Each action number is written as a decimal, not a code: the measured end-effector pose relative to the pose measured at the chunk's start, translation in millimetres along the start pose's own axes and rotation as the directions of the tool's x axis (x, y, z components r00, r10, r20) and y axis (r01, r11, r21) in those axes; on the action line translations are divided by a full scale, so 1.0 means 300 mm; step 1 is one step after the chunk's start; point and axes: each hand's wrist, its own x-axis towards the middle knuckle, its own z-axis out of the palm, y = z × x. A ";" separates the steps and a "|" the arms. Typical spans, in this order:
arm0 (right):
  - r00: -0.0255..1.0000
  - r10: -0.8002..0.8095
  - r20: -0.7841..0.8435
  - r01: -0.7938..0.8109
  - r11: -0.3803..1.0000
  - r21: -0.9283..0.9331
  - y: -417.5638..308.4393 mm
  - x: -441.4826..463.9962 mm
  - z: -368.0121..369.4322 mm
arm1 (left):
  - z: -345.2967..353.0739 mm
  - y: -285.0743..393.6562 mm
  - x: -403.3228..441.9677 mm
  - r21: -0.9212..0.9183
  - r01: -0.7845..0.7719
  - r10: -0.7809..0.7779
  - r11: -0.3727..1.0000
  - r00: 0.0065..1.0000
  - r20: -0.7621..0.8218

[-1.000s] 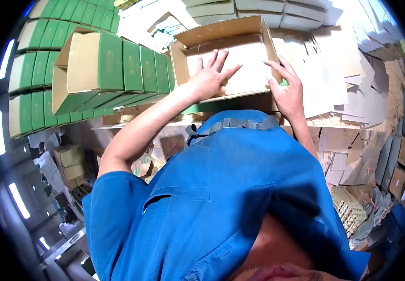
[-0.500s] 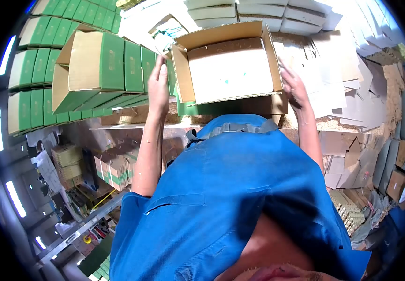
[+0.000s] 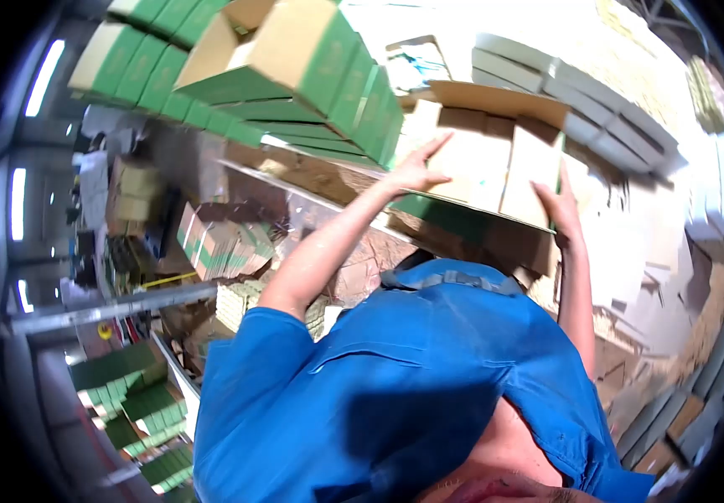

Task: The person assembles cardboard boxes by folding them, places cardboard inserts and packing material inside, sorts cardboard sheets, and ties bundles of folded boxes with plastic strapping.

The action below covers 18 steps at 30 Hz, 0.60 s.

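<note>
An open-topped cardboard box (image 3: 538,100), green outside and brown inside, sits at the work surface in front of me. Brown panels lie across the inside of it. At its left end is my left hand (image 3: 416,173), open, thumb and forefinger spread over the box edge. My right hand (image 3: 561,210) grips the right side of the box, thumb inside and fingers along the outer wall. Blur hides exactly how the left fingertips touch the cardboard.
Green boxes (image 3: 328,80) are stacked to the left, one with raised flaps. White boxes (image 3: 580,101) stand in rows behind. Flat cardboard sheets (image 3: 638,243) lie to the right. A bundle of folded cartons (image 3: 219,243) sits lower left.
My view has turned, so the box appears farther right. Brown panels now cover the white interior seen before. My hands have moved from beside the box onto its ends.
</note>
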 end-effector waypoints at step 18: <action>0.958 -0.286 -0.015 0.222 0.707 0.672 -0.702 -0.040 0.351 | -0.786 0.318 -0.475 0.184 -0.139 0.205 0.973 0.152 -0.967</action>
